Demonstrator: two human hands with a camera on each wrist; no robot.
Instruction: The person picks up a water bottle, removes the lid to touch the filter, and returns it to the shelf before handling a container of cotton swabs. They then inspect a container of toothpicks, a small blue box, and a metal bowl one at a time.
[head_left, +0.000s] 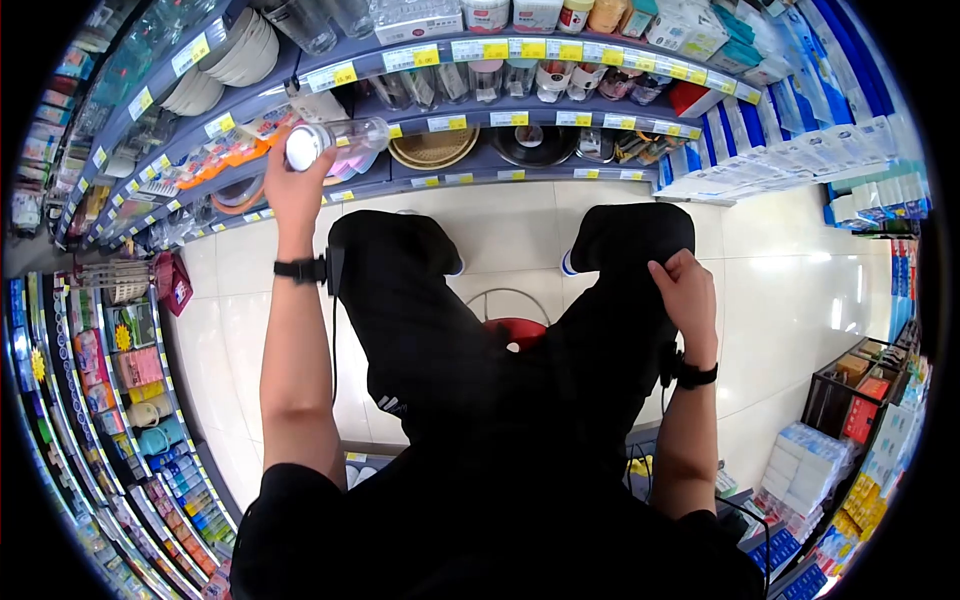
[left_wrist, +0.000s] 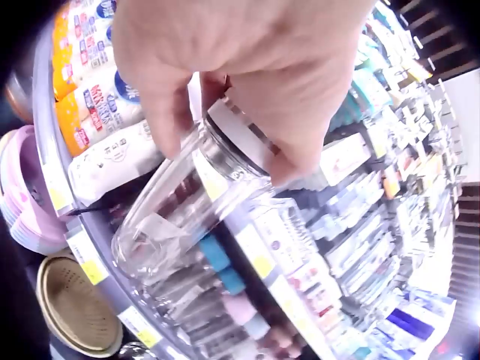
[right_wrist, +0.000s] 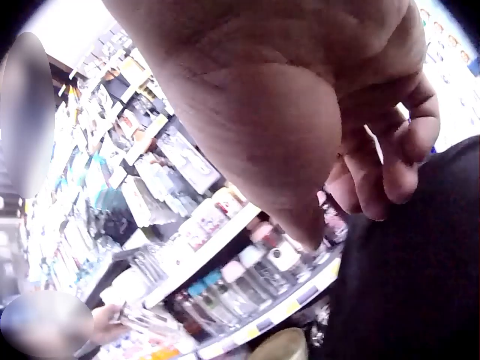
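Note:
My left hand [head_left: 296, 180] holds a clear, see-through bottle [head_left: 355, 135] by its white and silver lid [head_left: 306, 146], in front of the shelves. In the left wrist view, the thumb and fingers of the left hand [left_wrist: 247, 67] grip the lid [left_wrist: 238, 135] from both sides, and the clear body [left_wrist: 169, 214] tilts down to the left. No contents can be made out in it. My right hand [head_left: 688, 300] is by my right knee with its fingers loosely curled; in the right wrist view, the right hand [right_wrist: 300, 112] holds nothing, beside the dark trouser leg [right_wrist: 420, 255].
Shelves with price tags [head_left: 412, 56] curve across the front, bearing glasses, bowls [head_left: 240, 55] and a woven basket [head_left: 434, 148]. Orange packs [head_left: 215, 160] lie near the left hand. Blue and white packs [head_left: 800, 150] stand at right. A red stool [head_left: 518, 332] is between my legs.

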